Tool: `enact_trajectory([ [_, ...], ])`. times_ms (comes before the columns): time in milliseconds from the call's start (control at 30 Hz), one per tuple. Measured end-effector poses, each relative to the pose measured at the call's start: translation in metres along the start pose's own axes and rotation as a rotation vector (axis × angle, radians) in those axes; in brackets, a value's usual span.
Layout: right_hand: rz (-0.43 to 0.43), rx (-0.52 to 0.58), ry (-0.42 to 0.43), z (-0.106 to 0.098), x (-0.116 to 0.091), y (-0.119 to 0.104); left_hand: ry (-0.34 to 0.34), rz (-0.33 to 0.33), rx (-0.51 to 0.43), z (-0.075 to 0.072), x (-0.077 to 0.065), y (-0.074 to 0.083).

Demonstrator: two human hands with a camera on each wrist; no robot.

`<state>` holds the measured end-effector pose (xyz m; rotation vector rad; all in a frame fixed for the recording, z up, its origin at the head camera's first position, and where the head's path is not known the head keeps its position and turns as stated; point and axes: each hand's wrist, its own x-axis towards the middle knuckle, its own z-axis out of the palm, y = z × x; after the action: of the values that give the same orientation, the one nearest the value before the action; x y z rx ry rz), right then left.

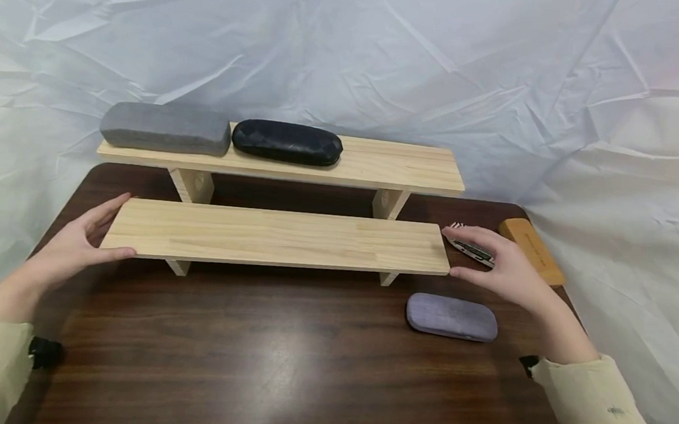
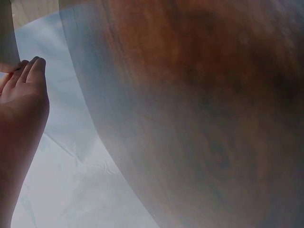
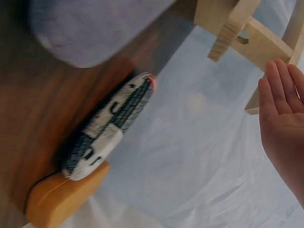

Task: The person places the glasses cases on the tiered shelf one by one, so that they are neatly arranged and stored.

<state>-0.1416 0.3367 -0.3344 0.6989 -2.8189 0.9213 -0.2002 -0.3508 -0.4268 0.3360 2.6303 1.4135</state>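
A two-tier wooden shelf (image 1: pixel 277 237) stands on the dark table. At the left end of its lower front board, my left hand (image 1: pixel 79 243) grips the edges, thumb at the front corner and fingers at the back. My right hand (image 1: pixel 507 267) spans the board's right end, thumb and fingers at its corners. Its fingers (image 3: pixel 280 90) look straight in the right wrist view. On the upper board lie a grey glasses case (image 1: pixel 165 129) and a black glasses case (image 1: pixel 287 142).
A purple-grey glasses case (image 1: pixel 451 317) lies in front of the shelf's right end. Beyond my right hand are a patterned black-and-white case (image 3: pixel 111 126) and an orange-tan case (image 1: pixel 533 250). Whitish sheeting (image 1: pixel 353 51) hangs behind and beside the table (image 1: pixel 277 368).
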Motion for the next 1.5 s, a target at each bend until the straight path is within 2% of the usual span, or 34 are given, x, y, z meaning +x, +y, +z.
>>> enact_trajectory([
  [233,0.051,0.017,-0.013,0.006,-0.022,0.014,-0.004,0.004,0.000,0.001,0.000,0.000],
  [400,0.083,0.019,-0.060,0.012,-0.033,0.025,0.000,0.012,0.000,0.000,0.001,-0.002],
  [667,0.175,-0.117,-0.140,0.020,-0.043,0.030,0.005,0.016,-0.002,-0.001,0.001,-0.002],
  [1133,0.189,-0.101,-0.191,0.029,-0.060,0.043,0.008,-0.002,0.009,0.000,0.000,0.001],
  [1500,0.146,-0.099,-0.186,0.035,-0.068,0.050,0.008,0.006,-0.002,0.000,0.001,0.001],
])
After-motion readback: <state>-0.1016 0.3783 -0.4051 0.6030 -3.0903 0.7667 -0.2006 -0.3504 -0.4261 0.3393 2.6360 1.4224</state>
